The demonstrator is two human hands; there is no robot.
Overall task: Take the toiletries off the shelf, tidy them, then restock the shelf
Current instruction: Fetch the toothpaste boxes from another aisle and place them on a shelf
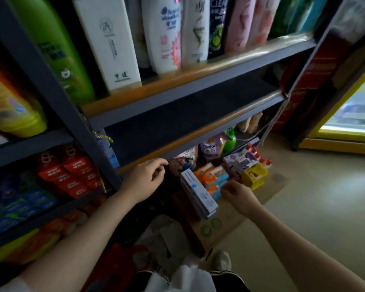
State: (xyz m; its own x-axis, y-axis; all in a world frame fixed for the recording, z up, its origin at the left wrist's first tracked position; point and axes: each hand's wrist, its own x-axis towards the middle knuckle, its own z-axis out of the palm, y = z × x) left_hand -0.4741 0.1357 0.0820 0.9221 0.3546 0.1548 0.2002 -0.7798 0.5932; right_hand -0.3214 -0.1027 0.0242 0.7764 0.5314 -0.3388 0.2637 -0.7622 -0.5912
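Head view: crouched before a store shelf (198, 125), I have my left hand (148, 175) loosely curled, holding nothing, at the edge of its bare tier. My right hand (235, 193) reaches to the boxes (198, 192) on cardboard (230, 218) on the floor; its fingers are hidden, so whether they pinch anything I cannot tell. These cartons look light, stiff and easily crushed. I judge them best taken across the long sides, several together.
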